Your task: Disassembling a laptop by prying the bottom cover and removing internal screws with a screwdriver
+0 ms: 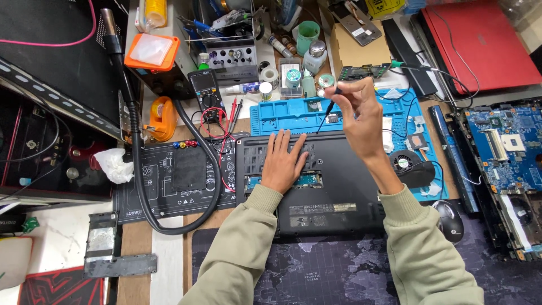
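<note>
Evidently early: the black laptop (316, 181) lies upside down on the table (169, 254), base cover on, only one small bay open – left hand (284, 164) flat, fingers released; right hand (358, 116) pinches a thin screwdriver (327, 110) above its rear edge

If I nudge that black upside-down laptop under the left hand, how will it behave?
The black upside-down laptop looks rigid and flat, so it probably slides rather than tips. The left hand pressing flat likely steadies it. Its open memory bay seems fragile.
</note>
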